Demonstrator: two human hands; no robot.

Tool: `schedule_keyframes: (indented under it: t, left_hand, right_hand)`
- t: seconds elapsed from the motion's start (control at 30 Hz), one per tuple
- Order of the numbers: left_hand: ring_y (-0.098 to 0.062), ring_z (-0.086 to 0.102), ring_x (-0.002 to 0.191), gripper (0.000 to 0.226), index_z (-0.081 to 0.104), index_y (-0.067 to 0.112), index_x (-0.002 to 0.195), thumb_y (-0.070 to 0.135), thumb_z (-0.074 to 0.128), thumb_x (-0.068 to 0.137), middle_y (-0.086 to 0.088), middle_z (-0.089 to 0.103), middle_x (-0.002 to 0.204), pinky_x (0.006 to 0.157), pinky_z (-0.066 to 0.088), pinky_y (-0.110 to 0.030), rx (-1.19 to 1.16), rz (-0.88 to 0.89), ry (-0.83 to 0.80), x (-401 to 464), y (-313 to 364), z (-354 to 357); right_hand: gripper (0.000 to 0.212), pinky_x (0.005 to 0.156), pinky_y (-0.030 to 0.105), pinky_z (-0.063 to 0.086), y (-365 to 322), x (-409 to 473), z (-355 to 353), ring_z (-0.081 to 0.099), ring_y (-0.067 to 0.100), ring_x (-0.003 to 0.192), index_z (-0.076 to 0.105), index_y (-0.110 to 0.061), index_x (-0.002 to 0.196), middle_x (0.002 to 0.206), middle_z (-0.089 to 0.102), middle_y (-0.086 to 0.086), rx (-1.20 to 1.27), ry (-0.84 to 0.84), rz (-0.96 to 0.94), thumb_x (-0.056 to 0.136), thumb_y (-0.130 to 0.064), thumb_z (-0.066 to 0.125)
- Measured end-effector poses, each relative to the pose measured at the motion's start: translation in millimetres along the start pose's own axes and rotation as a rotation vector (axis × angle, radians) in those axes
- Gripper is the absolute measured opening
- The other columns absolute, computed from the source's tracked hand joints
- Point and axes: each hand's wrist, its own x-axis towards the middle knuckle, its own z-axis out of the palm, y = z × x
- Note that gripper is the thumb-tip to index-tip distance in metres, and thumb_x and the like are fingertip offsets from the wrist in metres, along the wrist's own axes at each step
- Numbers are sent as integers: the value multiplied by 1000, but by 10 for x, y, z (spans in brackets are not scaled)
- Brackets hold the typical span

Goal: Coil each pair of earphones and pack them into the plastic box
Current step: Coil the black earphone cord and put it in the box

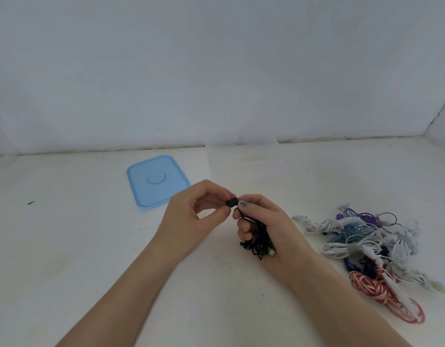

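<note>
— Where were the black earphones (pixel 260 240) held?
— The bundle was gripped in the curled right hand (pixel 266 226), above the bench (pixel 66 246); one earbud was pinched by the left hand (pixel 198 214).
— And the plastic box (pixel 241 156)?
— Behind the hands, barely made out, being clear. Its blue lid (pixel 157 182) was laid left; tangled earphones (pixel 366 246) were heaped right.

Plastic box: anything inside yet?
Nothing shows through the clear plastic box; its near base is hidden behind both hands. The right hand grips the black earphones; the left hand pinches one end.
</note>
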Motion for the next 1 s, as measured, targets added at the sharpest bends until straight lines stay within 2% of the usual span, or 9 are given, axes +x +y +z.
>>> schedule_keyframes:
  t: [0.27, 0.67, 0.8, 0.93, 1.0]
  left_hand:
    - [-23, 75, 86, 26, 70, 13, 92, -12, 70, 85, 0, 75, 88, 87, 59, -32, 91, 28, -7, -5, -3, -31]
    - [-26, 75, 89, 23, 72, 9, 94, -12, 71, 85, -4, 76, 91, 87, 59, -31, 11, 19, -35, 2, -20, -32]
    - [-24, 75, 86, 19, 71, 7, 93, -11, 72, 86, -4, 75, 89, 84, 57, -28, -23, -13, -44, -3, -7, -31]
    - [-24, 73, 85, 16, 68, 4, 93, -11, 70, 87, -10, 74, 87, 81, 58, -31, -100, -77, -66, 14, -12, -45]
    - [-20, 72, 82, 16, 65, 2, 92, -12, 69, 87, -10, 73, 86, 72, 55, -22, -134, -104, -70, 19, 10, -44]
  right_hand:
    - [10, 47, 23, 38, 21, -18, 12, 48, 15, 52, 65, -6, 89, 72, 60, 11, -77, -11, -72, 96, -6, 58]
    - [8, 46, 24, 40, 56, -22, -6, 47, 15, 50, 65, -6, 90, 68, 62, 9, -182, 44, -184, 96, -6, 61]
    - [12, 48, 25, 39, 50, -29, -15, 45, 17, 50, 62, -6, 85, 68, 61, 10, -207, 31, -193, 96, -5, 60]
    - [18, 48, 26, 38, 45, -36, -22, 44, 18, 50, 60, -8, 78, 67, 60, 10, -229, 4, -201, 96, -6, 61]
    - [20, 48, 26, 38, 39, -44, -23, 44, 18, 50, 61, -9, 76, 67, 60, 10, -238, -7, -204, 96, -6, 62]
